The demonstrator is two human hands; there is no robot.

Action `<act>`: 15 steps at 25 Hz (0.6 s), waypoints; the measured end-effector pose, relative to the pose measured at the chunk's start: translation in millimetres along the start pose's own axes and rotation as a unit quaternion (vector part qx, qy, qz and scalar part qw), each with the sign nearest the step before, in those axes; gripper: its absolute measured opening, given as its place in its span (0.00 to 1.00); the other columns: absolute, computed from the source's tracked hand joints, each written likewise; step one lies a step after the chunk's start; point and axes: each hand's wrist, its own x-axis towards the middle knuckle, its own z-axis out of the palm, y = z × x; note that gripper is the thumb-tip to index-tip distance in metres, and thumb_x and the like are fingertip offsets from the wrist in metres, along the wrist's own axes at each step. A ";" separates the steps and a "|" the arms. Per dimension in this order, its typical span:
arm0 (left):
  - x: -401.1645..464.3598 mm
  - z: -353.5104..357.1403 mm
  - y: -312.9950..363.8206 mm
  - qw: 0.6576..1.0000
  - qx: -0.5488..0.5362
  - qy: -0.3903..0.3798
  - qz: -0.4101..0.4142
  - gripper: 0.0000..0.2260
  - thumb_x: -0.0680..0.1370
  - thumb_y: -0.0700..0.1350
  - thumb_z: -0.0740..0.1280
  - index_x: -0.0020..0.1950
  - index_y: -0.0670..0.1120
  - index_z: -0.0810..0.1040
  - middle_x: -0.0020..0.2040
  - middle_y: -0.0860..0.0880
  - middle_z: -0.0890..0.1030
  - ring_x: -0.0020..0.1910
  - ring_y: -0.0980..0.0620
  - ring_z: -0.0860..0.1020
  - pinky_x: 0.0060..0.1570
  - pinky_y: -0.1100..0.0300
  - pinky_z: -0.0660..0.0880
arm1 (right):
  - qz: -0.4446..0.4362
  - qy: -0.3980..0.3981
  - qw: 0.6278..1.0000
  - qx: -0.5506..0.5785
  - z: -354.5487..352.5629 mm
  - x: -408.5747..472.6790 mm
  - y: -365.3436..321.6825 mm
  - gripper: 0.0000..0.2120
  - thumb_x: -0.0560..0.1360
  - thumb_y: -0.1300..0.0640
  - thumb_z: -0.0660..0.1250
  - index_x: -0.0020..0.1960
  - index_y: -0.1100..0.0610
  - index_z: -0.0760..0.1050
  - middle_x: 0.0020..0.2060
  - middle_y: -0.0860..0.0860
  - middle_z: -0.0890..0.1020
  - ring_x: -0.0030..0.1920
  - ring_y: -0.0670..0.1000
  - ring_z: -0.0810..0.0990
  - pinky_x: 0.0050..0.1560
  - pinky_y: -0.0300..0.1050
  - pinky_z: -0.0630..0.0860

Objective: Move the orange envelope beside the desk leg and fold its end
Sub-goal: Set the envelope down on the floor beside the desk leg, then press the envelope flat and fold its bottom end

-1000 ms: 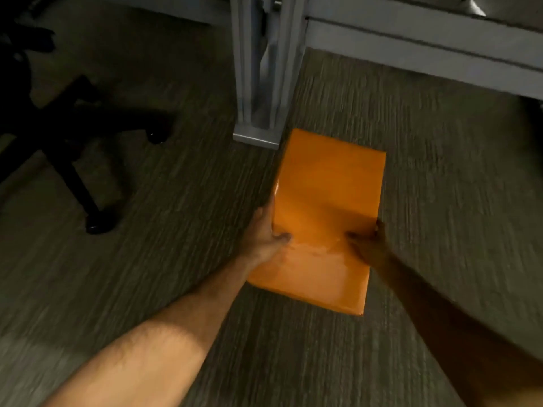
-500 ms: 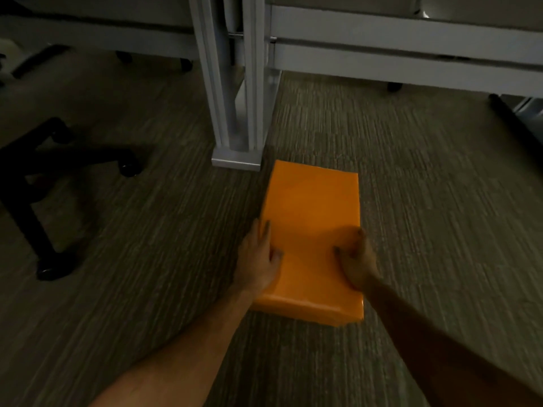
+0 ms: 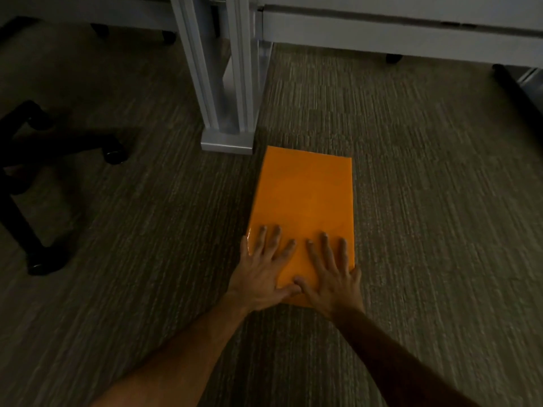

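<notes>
Fingers point(image 3: 271, 239) of both hands lie flat, gripping nothing, pinning the orange envelope point(image 3: 304, 198) beneath them to crease its near end.

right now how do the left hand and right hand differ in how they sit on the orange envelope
The left hand lies over the orange envelope's left edge, its outer side hanging off onto the carpet; the right hand lies towards the right edge, with more of it on the envelope. The left hand's fingertips reach slightly farther up the envelope than the right hand's. Both are flat, palms down, fingers spread, thumbs meeting at the near end.
</notes>
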 end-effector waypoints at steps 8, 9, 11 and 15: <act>22.7 2.7 -7.0 1.000 -0.009 0.021 0.001 0.45 0.72 0.79 0.47 0.82 0.58 0.40 0.82 0.46 0.36 0.80 0.37 0.37 0.71 0.27 0.44 | 0.014 0.001 1.000 -0.008 -4.7 21.3 0.4 0.43 0.74 0.22 0.47 0.81 0.38 0.37 0.82 0.46 0.37 0.80 0.61 0.35 0.68 0.80 0.58; 30.9 1.8 -9.6 1.000 -0.005 0.023 0.001 0.45 0.72 0.79 0.47 0.82 0.58 0.40 0.82 0.46 0.35 0.80 0.37 0.37 0.71 0.27 0.44 | 0.013 0.004 1.000 -0.009 -5.8 28.8 1.9 0.43 0.74 0.22 0.46 0.81 0.38 0.37 0.82 0.46 0.36 0.80 0.61 0.35 0.68 0.80 0.58; 48.6 0.4 -15.3 1.000 0.001 0.030 0.001 0.45 0.72 0.79 0.47 0.82 0.58 0.41 0.82 0.46 0.35 0.79 0.37 0.37 0.71 0.27 0.45 | 0.010 0.010 1.000 -0.010 -7.8 45.9 6.2 0.42 0.74 0.22 0.45 0.80 0.37 0.36 0.82 0.45 0.36 0.80 0.61 0.34 0.69 0.79 0.57; 89.8 1.3 -27.2 0.999 0.007 0.045 0.000 0.45 0.71 0.80 0.46 0.82 0.58 0.41 0.82 0.46 0.35 0.79 0.38 0.36 0.71 0.27 0.45 | 0.013 0.030 0.999 -0.018 -13.5 86.7 15.8 0.41 0.73 0.21 0.43 0.79 0.36 0.35 0.82 0.45 0.37 0.80 0.60 0.35 0.69 0.77 0.60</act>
